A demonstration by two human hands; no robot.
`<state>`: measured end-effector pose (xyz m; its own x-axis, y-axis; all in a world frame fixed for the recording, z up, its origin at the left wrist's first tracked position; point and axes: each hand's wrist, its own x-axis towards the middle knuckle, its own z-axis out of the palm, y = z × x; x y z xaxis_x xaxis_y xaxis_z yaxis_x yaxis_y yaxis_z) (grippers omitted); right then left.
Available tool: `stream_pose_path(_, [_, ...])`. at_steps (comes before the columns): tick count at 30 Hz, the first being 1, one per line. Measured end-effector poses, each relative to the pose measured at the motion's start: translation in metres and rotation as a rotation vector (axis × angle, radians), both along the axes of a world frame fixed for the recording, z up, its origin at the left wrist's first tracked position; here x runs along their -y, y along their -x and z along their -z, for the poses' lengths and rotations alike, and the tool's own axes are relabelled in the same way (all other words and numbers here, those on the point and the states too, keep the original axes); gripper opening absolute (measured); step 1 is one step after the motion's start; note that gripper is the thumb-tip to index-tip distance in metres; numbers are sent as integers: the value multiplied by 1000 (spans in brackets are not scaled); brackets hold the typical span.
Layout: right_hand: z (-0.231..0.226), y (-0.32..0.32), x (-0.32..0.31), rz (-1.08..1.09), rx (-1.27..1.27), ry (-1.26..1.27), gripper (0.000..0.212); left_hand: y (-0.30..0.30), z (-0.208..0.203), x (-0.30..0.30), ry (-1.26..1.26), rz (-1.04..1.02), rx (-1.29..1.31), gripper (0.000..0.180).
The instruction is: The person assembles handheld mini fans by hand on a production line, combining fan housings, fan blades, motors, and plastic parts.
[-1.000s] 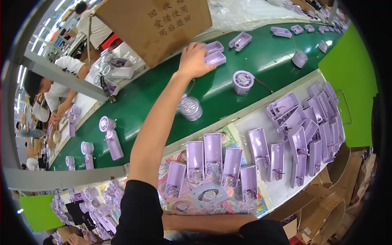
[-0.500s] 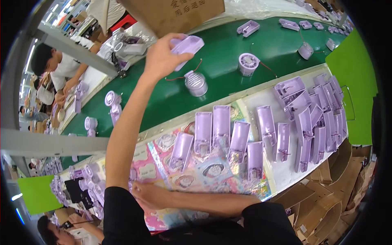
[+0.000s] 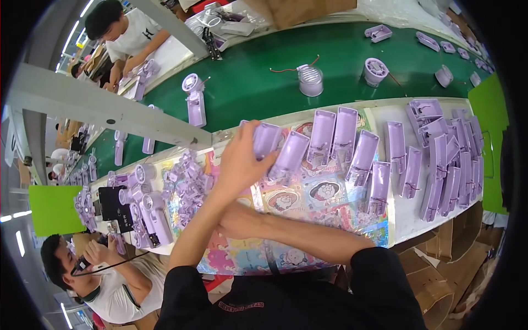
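Observation:
My left hand (image 3: 242,157) is closed round a light purple plastic housing shell (image 3: 267,141), holding it at the left end of a row of similar shells on the patterned mat. Right beside it lies another purple shell (image 3: 290,154), tilted, its hollow side up. My right hand (image 3: 240,223) is low over the mat, crossing beneath my left forearm, which hides its fingers. Close to both hands is a heap of small purple plastic parts (image 3: 187,184). Several more open shells (image 3: 323,135) stretch to the right, some with thin wires at their lower ends.
Beyond the mat runs a green conveyor belt (image 3: 242,82) carrying round purple fan heads (image 3: 311,81). A grey metal post (image 3: 104,107) crosses at left. Stacked shells (image 3: 440,170) lie right, cardboard (image 3: 434,269) below them. Two people work at left; assembled purple fans (image 3: 155,217) lie nearby.
My left hand has brought the purple shell from above the green belt down to the mat beside the row. The view has shifted left. My right hand stays low over the mat.

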<state>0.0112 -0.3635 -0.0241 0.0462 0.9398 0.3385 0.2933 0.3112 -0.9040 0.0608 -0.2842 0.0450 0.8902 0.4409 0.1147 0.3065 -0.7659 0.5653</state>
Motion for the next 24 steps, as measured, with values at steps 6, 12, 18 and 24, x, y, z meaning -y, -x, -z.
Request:
stream_pose_path(6, [-4, -9, 9, -34, 11, 50, 30, -26, -35, 7, -19, 120, -236, 62])
stream_pose_path(12, [3, 1, 2, 80, 4, 14, 25, -121, -25, -8, -269, 241, 32, 55])
stream_pose_path(18, [5, -3, 1, 56, -103, 30, 27, -177, 18, 1, -261, 406, -130, 50])
stream_pose_path(24, [-7, -7, 7, 108, -197, 86, 27, -120, -23, -8, 406, 408, 162, 42])
